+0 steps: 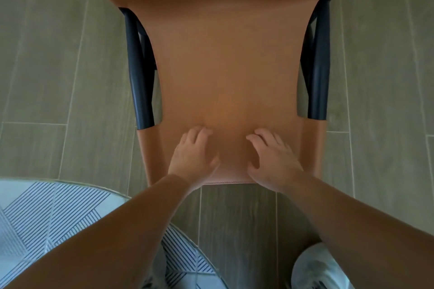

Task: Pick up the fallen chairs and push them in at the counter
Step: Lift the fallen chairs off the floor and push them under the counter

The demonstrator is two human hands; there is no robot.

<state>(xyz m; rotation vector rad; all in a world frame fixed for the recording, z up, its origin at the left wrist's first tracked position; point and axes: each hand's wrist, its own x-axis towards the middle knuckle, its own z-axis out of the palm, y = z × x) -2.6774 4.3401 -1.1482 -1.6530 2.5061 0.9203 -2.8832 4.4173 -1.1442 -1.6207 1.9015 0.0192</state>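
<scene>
A tan leather chair [225, 65] with dark metal legs [141, 77] fills the middle of the head view, its backrest stretching toward me over the grey floor. My left hand [192, 155] rests palm down on the backrest near its top edge, fingers lightly bent. My right hand [272, 157] lies beside it on the same surface, fingers spread and slightly bent. Neither hand wraps round the edge. The seat at the top of the frame is cut off, and no counter shows.
Grey plank tiles [58, 65] surround the chair. A round rug with a blue striped pattern [47, 213] lies at the lower left. A white shoe [319, 267] shows at the bottom right, close to the chair's top edge.
</scene>
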